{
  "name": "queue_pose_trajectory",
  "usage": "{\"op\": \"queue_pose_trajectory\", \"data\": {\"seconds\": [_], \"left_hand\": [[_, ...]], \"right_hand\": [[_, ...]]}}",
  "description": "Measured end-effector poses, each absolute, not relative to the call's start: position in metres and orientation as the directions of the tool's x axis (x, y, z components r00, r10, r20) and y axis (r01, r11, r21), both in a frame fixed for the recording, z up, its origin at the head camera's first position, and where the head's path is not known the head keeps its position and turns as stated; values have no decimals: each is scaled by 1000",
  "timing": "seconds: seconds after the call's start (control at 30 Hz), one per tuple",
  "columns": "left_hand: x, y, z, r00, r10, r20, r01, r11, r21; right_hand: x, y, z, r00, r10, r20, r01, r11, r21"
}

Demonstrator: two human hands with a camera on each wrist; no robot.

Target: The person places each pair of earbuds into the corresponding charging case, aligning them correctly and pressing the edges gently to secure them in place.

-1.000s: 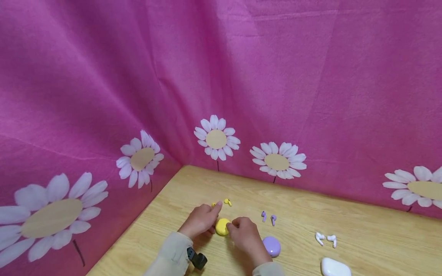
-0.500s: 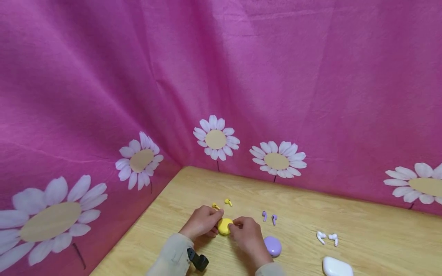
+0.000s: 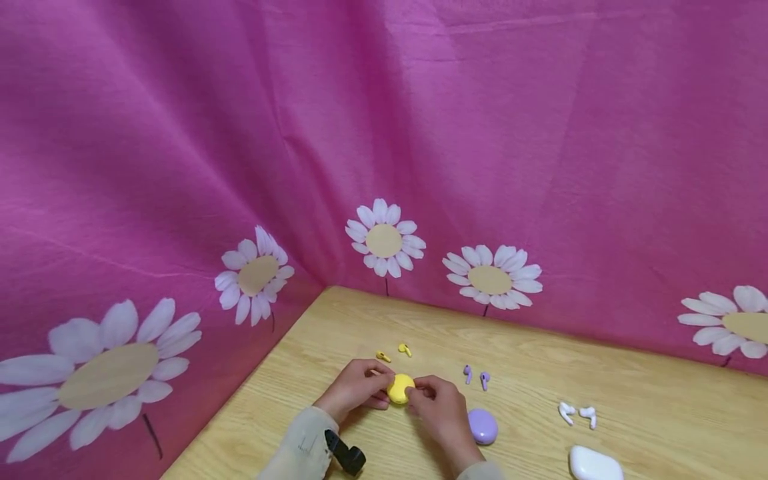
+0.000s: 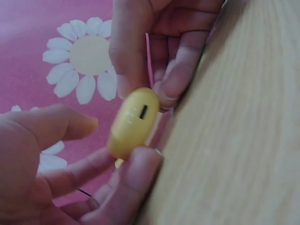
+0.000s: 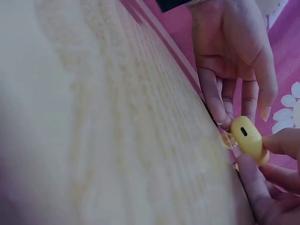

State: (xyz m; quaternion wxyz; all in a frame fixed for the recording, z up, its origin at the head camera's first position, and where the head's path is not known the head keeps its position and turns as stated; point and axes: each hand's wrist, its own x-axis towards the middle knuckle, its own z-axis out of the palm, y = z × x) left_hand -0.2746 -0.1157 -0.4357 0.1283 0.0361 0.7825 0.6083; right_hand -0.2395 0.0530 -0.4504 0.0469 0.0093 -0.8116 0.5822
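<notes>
A yellow earbud case [image 3: 401,389], rounded, with a dark port slot, sits between both hands low in the head view. My right hand [image 3: 443,410] pinches it between thumb and finger. In the left wrist view the thumb of my left hand [image 4: 51,164] stands apart from the case [image 4: 134,122], while other fingers touch its lower end. The right wrist view has my left hand [image 5: 234,51] above the case [image 5: 247,138], its fingers loosely bent. Beyond the hands lie two yellow earbuds, one on the left [image 3: 383,357] and one on the right [image 3: 405,350].
Right of the hands lie two purple earbuds [image 3: 485,381] and a round purple case [image 3: 483,427]. Farther right are two white earbuds [image 3: 589,417] and a white case [image 3: 595,464]. A pink daisy-print cloth [image 3: 420,133] borders the wooden table [image 3: 288,393]. A black strap [image 3: 345,453] is on my left wrist.
My left thumb has come down from its raised position to beside the case. The yellow case and both hands have shifted slightly rightward. The left yellow earbud is now uncovered.
</notes>
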Motion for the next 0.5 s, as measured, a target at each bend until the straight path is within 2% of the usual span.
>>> {"op": "queue_pose_trajectory", "data": {"seconds": [0.3,0.5], "left_hand": [[-274,-119,-452,-960,267,-84,-85,10,996],[-272,-117,-457,-952,304,-31,-62,-91,994]], "right_hand": [[-242,54,-458,-996,53,65,-58,125,-990],[-246,56,-461,-998,42,50,-49,17,-999]]}}
